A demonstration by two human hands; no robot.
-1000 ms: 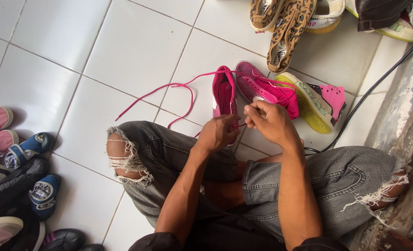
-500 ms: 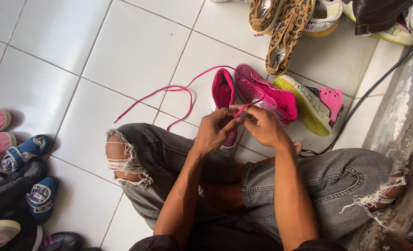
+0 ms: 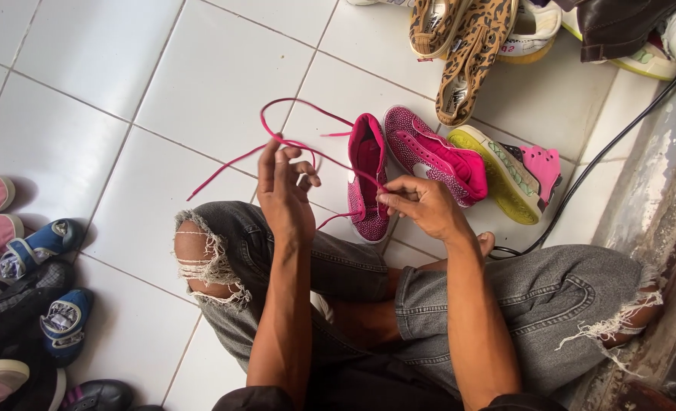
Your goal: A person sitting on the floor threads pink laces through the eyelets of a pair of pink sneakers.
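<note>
- The right hand (image 3: 422,205) is pinching the pink lace (image 3: 307,146) between thumb and fingertips, right at the eyelet row of the pink sequinned shoe (image 3: 368,179); the fingers are pressed together on the lace and are touching the shoe's upper.
- The left hand (image 3: 286,194) is raised, its fingers partly spread, with the lace passing across the fingertips; a firm pinch there cannot be confirmed, since the lace is only seen crossing the fingers.
- The shoe is lying on the white tiled floor (image 3: 201,84), directly between the two hands and just beyond the person's crossed legs in torn grey jeans (image 3: 521,304). Its long axis is running away from the body, toe end farther out, heel end toward the knees.
- From the right-hand pinch, the lace is running taut toward the left hand, then looping outward beyond it and trailing off to the far side of the left hand along the floor.
- The right hand is the nearer one to the shoe, being in contact with it; the left hand is standing apart from the shoe, beside it.
- The matching pink shoe (image 3: 433,156) is lying on its side just beyond the right hand, touching the first shoe.
- A yellow-soled shoe (image 3: 505,179) is lying past the matching one, with a black cable (image 3: 604,156) running near it.
- Leopard-print shoes (image 3: 467,53) are lying well beyond both hands.
</note>
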